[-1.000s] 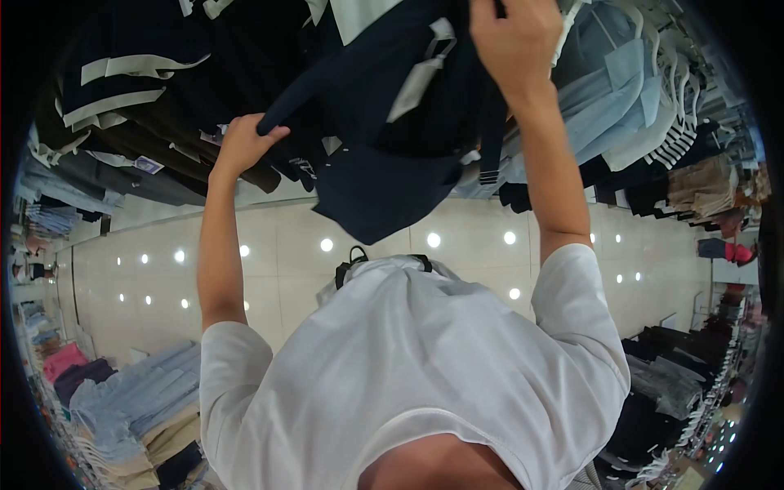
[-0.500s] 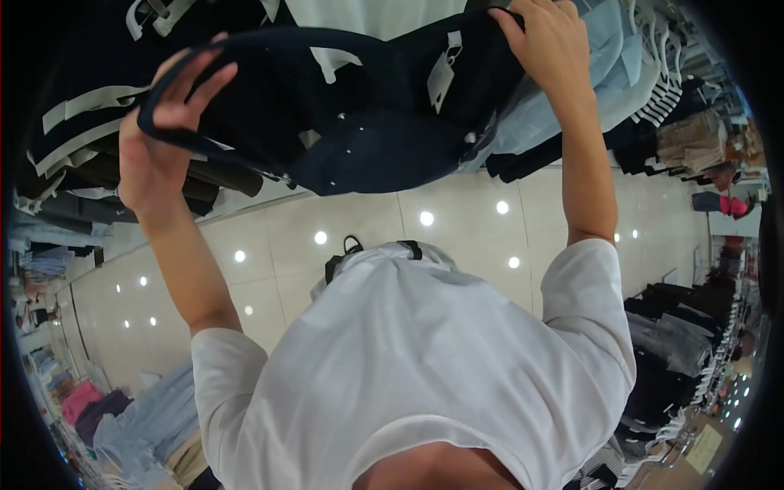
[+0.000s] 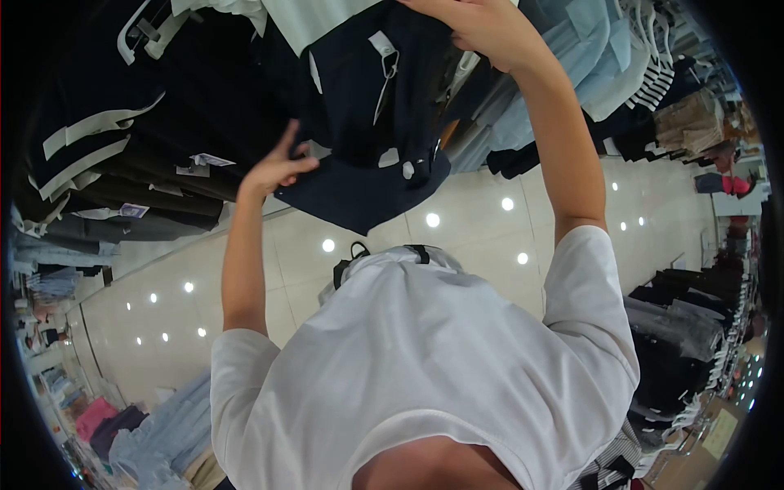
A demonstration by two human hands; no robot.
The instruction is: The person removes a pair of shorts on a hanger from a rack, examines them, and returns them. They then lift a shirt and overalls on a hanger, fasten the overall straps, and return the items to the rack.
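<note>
A dark navy garment (image 3: 371,192) with small shiny snaps hangs in front of me, its lower edge drooping to a point above the floor. A white paper tag (image 3: 382,45) dangles on its dark cloth. At the top of the view, my right hand (image 3: 490,33) is closed on the garment's upper part; its fingertips are partly cut off by the frame edge. Beside the garment's left edge is my left hand (image 3: 279,168), fingers apart and nothing gripped. A pale garment (image 3: 314,18) hangs just behind the navy one.
Dark clothes on white hangers (image 3: 102,122) line the rack at left. Light blue shirts (image 3: 563,73) hang at right. Behind me, more racks (image 3: 682,335) stand on both sides of the glossy tiled floor (image 3: 482,220). A person in red (image 3: 731,184) is far right.
My left hand has come out of the garment's loop and moved right and down, letting go of it. My right hand has shifted left and up; the garment's stretched opening has collapsed into folds.
</note>
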